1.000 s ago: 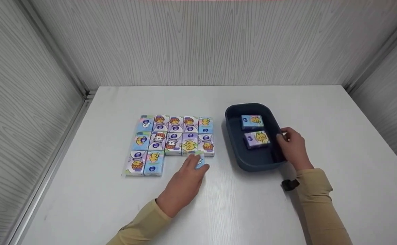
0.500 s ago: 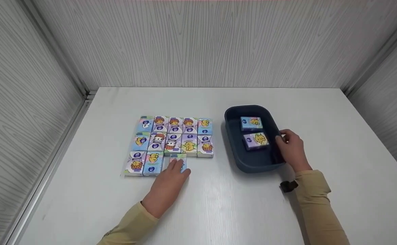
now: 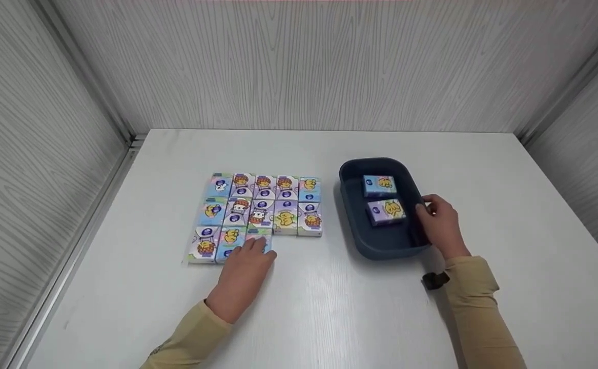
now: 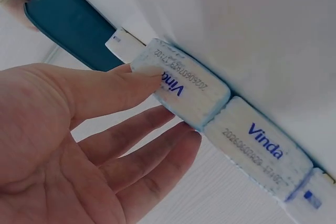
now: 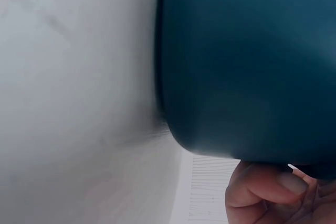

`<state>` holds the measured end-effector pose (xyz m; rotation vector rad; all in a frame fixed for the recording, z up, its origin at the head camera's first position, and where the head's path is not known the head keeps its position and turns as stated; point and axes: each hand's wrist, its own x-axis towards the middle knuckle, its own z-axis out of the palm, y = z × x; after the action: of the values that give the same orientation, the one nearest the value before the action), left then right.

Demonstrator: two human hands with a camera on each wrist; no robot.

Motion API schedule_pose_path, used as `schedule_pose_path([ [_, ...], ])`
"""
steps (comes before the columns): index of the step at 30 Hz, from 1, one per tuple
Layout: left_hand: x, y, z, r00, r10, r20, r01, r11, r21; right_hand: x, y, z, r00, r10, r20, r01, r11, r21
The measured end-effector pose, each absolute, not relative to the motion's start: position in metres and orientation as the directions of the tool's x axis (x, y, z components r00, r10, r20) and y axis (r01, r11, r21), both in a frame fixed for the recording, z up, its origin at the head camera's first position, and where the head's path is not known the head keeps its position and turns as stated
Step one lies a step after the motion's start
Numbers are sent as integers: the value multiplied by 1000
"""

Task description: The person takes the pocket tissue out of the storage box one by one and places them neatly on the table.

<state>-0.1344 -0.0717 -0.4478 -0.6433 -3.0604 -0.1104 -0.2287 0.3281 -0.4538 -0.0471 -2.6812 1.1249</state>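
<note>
My left hand (image 3: 241, 279) pinches a tissue pack (image 3: 259, 233) in the front row, its thumb against the end marked Vinda and its fingers over the top. That pack lies right beside a blue tissue pack (image 3: 231, 241); a purple-and-white one (image 3: 205, 246) sits at the row's left end. Behind them, two full rows of tissue packs (image 3: 262, 212) lie flat, side by side. On the right, my right hand (image 3: 442, 225) grips the near right rim of a dark blue bin (image 3: 352, 220). Inside it are a blue tissue pack (image 3: 379, 185) and a purple tissue pack (image 3: 386, 211).
The white table (image 3: 324, 307) ends at a grey wood-grain panel (image 3: 299, 66) behind, with similar panels at both sides. A small black object (image 3: 435, 280) is at the right wrist. A strip of table separates the packs from the bin.
My left hand has slid the tissue pack leftward across the table, from below the right-hand columns to beside the two front-row packs. The right hand and the bin have stayed put.
</note>
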Motion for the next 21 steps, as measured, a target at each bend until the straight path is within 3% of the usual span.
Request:
schedule_pose_path([
  [9, -140, -46, -435, -877, 474, 78, 479, 875, 65, -229, 331, -451, -972, 124, 200, -53, 714, -698],
  [16, -160, 5, -427, -719, 627, 300, 668, 743, 48, -230, 332, -454, -976, 125, 179, -38, 708, -705],
  [21, -173, 43, -425, -626, 665, 407, 739, 673, 37, -230, 331, -455, -978, 123, 168, -33, 706, -708],
])
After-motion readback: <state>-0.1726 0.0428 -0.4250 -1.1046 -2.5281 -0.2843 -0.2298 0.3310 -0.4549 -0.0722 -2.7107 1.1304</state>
